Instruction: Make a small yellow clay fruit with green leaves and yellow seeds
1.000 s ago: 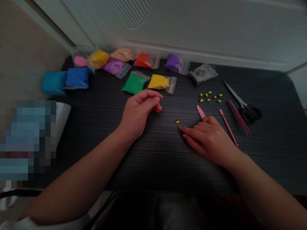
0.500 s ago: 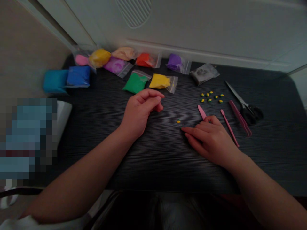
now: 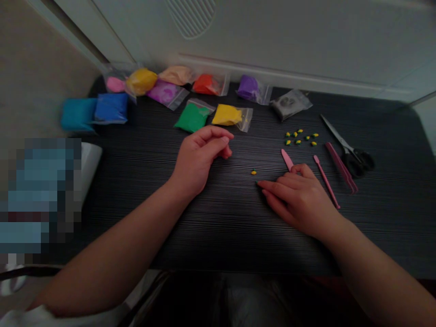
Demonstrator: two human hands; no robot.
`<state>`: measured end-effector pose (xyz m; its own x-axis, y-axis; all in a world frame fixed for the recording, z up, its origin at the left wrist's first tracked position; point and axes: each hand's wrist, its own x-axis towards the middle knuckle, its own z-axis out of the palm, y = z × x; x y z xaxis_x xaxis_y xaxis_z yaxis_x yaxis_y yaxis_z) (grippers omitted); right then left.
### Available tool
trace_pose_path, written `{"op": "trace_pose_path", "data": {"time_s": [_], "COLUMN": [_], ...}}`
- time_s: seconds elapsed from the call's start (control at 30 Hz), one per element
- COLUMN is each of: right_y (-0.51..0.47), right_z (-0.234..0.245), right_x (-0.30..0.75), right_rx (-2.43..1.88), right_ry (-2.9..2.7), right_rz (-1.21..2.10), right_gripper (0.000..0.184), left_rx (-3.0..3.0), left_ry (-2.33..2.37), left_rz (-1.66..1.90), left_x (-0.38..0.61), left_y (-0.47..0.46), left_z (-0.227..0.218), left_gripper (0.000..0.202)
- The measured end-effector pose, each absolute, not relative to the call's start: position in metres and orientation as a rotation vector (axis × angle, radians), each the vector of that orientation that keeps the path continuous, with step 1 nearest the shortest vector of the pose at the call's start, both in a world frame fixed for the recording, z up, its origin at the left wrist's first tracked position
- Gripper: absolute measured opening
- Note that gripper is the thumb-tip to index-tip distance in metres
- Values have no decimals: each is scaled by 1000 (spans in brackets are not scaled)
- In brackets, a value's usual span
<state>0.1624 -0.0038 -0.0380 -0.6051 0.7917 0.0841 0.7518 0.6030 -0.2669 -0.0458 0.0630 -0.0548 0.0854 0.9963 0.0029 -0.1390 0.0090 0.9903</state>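
Note:
My left hand (image 3: 199, 159) hovers over the dark tabletop left of centre, its fingers curled and the thumb pressed against them. Whatever it holds, if anything, is hidden. My right hand (image 3: 298, 197) rests on the table with the index finger and thumb stretched forward, their tips apart. At that index fingertip is a tiny green bit of clay (image 3: 257, 182). Just beyond it lies a small yellow clay piece (image 3: 254, 172) with a green tip. A pink modelling knife (image 3: 286, 159) lies by my right hand's curled fingers, its lower end covered.
Several small yellow-and-green clay pieces (image 3: 298, 142) sit at the right. Near them lie a pink modelling tool (image 3: 327, 181), pink tweezers (image 3: 340, 167) and scissors (image 3: 345, 147). Bags of coloured clay, including green (image 3: 192, 116) and yellow (image 3: 226, 115), line the back by a white panel (image 3: 289, 41).
Both hands hold nearly the same pose and place. The small clay pieces and tools stay where they were, apart from a very slight shift of the whole view.

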Motion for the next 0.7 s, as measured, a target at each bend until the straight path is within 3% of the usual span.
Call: {"op": "trace_pose_path", "data": {"time_s": [0.7], "right_y": [-3], "right_z": [-39], "right_x": [162], "right_rx": [-1298], "right_ry": [-2629], "right_rz": [295], "right_gripper": [24], "left_rx": [1141], "left_ry": [1027], "left_rz": [1199], "left_x": [-46], "left_y": [63], "left_z": [-55], "left_gripper": [10]}}
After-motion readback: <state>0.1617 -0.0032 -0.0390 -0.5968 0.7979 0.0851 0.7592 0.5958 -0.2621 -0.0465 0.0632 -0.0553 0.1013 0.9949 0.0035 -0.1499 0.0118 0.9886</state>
